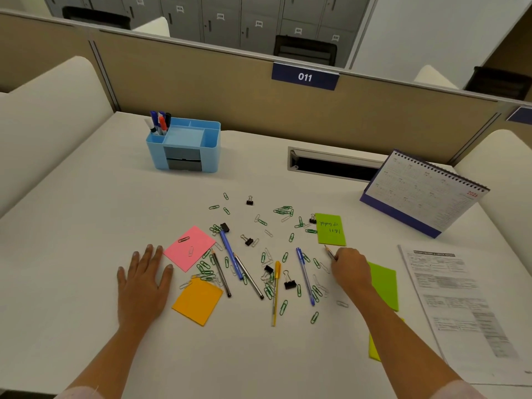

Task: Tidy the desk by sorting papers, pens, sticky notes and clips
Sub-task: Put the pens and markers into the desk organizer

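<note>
My left hand (142, 279) lies flat on the white desk (86, 226), fingers spread, beside a pink sticky note (188, 249) and an orange one (198, 302). My right hand (349, 269) grips a pencil (329, 251) whose tip points up toward a green sticky note (330, 229) with writing. Between the hands lie several pens and pencils: a blue pen (230, 256), a yellow pen (275, 292), a purple-blue pen (305, 276). Green paper clips (283, 210) and black binder clips (289, 282) are scattered around. Printed papers (460, 300) lie at the right.
A blue desk organiser (184, 146) with markers stands at the back left. A desk calendar (423, 194) stands at the back right, behind a cable slot (331, 164). Another green note (384, 285) and a yellow one (374, 351) lie under my right forearm. Partition walls enclose the desk.
</note>
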`<state>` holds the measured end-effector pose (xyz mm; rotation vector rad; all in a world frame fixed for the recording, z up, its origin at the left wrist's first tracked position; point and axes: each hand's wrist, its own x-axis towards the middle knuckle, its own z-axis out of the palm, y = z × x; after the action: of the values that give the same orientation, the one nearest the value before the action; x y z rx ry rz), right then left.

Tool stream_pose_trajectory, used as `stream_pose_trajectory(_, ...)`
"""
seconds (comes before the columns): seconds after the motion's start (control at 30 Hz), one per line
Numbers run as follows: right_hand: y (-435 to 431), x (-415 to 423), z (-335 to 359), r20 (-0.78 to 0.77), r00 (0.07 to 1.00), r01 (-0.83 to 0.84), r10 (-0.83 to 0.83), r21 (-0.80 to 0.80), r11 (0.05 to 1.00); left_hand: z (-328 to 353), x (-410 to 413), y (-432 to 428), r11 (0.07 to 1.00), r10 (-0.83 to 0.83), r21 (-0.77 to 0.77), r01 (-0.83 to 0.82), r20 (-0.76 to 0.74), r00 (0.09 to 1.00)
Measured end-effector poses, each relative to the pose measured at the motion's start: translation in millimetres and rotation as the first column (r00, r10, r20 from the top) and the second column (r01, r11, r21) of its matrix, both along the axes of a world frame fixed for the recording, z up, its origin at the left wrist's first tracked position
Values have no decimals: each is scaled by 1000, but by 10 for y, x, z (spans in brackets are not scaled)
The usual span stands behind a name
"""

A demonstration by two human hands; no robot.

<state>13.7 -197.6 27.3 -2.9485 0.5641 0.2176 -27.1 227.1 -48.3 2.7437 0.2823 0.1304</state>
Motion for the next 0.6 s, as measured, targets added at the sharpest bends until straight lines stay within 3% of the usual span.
stream_pose_trajectory(0.17,239,72,174,95,995,-54,39,164,985,-3,-3,-2,1000,0,10,0,4,1000)
stream_pose_trajectory(0.27,652,60,299,191,973,-197,131,389,900,2,-7,-8,1000,3,6,-3,2,1000)
stream_pose_trajectory(0.33,954,25,310,165,961,-275,223,458,845,8,-5,-13,1000,3,5,-3,0,1000)
stream_pose_trajectory(0.47,1417,-36,175,82,920,-376,382,451,809,13,-10,-14,1000,5,-6,-5,2,1000)
stream_pose_trajectory(0.6,1638,-50,46,33,908,-393,418,417,820,21,-15,-16,1000,4,4,-4,4,1000)
